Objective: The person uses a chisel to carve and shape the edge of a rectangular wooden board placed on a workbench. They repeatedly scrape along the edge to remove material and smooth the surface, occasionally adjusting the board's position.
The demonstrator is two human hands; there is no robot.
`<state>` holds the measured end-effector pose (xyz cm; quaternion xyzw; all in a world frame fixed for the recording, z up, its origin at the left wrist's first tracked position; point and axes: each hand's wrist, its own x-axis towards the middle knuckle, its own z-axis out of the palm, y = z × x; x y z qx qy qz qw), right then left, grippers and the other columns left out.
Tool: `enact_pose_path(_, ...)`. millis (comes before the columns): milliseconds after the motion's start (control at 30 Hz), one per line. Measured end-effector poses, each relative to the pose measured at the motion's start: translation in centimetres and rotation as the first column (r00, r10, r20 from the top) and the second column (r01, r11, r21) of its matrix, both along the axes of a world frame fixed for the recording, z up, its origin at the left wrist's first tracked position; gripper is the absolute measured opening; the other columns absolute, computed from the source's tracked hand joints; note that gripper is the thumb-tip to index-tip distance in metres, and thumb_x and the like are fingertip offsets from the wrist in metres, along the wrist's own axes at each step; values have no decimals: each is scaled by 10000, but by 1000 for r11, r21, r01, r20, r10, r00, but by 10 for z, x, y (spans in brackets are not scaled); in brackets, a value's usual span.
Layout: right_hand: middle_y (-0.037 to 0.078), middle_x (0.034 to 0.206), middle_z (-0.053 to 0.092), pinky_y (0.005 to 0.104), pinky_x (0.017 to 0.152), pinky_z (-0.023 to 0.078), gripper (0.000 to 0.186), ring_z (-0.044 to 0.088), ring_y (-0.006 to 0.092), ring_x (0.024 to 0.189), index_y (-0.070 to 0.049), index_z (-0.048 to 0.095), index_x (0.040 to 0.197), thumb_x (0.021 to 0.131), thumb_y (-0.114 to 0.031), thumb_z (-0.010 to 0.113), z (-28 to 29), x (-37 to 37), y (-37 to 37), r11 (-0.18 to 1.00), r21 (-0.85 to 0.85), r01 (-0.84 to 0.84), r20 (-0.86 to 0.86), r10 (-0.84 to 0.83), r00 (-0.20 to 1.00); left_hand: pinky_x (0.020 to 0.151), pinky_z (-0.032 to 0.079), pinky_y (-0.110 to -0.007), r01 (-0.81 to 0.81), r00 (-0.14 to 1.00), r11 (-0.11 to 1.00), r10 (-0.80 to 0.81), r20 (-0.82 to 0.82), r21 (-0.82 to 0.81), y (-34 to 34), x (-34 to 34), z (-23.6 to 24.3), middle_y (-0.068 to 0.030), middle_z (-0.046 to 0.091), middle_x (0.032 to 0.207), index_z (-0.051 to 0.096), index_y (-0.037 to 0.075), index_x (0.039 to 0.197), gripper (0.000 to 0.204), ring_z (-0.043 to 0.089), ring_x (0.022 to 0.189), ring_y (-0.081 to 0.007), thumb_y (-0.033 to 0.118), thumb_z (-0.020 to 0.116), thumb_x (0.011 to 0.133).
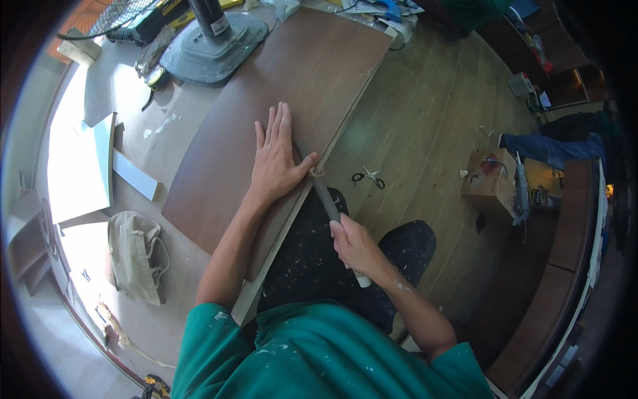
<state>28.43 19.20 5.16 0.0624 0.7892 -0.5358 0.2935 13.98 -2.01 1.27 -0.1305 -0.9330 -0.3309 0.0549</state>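
Observation:
A large brown wood-grain panel (299,66) with one curved side lies in front of me. My left hand (274,163) rests flat on it, fingers stretched out and thumb pointing toward the panel's right edge. In my right hand (354,243), the fingers are wrapped round a long grey file (324,198). The file's upper end meets the panel's edge, close to my left thumb. A thin pale curl of shaving (318,171) hangs at that spot. The file's whitish lower end (363,282) sticks out below my right fist, over my paint-flecked dark trousers.
Black-handled scissors (369,177) lie open on the wooden floor. To the right are a cardboard box (488,178), a caulking gun (522,189) and another person's leg (558,149). A grey stand base (212,50), tape measure (157,78) and canvas bag (135,249) are on the left.

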Motion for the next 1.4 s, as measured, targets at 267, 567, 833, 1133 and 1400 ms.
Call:
enact_pose_path(267, 242, 813, 669, 501, 713, 527, 327, 694, 438, 766, 28, 568, 1046, 1157, -269, 488, -3, -23, -33, 998, 48, -36, 20, 35, 999, 1357, 99, -540, -63, 997, 941, 71, -11, 331, -2, -5, -9, -257, 253, 1764, 197, -2, 1716, 976, 126, 1676, -400, 80, 739, 908)
enact_pose_path(567, 243, 811, 665, 501, 696, 515, 327, 685, 437, 743, 31, 569, 1043, 1160, -263, 489, 12, 9, -8, 995, 62, -73, -6, 74, 997, 1355, 90, -556, -77, 997, 994, 79, 26, -73, -21, 16, 11, -277, 275, 1747, 229, -29, 1699, 1132, 151, 1671, -397, 485, 808, 873)
enact_pose_path(833, -6, 663, 467, 310, 443, 444, 315, 492, 92, 520, -59, 491, 996, 1184, -304, 432, 7, 20, -14, 998, -9, -64, 48, 64, 997, 1351, 67, -582, -56, 998, 998, 57, -5, 35, -18, 30, 4, -263, 240, 1766, 152, -30, 1713, 1121, 150, 1668, -413, 370, 798, 889)
enact_pose_path(1133, 247, 812, 675, 504, 702, 519, 316, 684, 472, 773, 32, 552, 1019, 1155, -248, 493, 3, -7, -54, 993, 66, -93, -29, 95, 995, 1347, 141, -575, -113, 989, 921, 138, -42, 373, -30, 23, -5, -267, 303, 1737, 266, -15, 1692, 899, 199, 1650, -438, 46, 718, 917)
enact_pose_path(1400, 245, 798, 664, 492, 673, 516, 319, 683, 423, 707, 38, 550, 1014, 1158, -241, 496, 12, 47, -19, 995, 30, -92, 12, 92, 996, 1353, 73, -576, -118, 993, 992, 119, 14, -51, -35, 63, 7, -238, 327, 1738, 280, -25, 1684, 1170, 197, 1659, -402, 560, 834, 836)
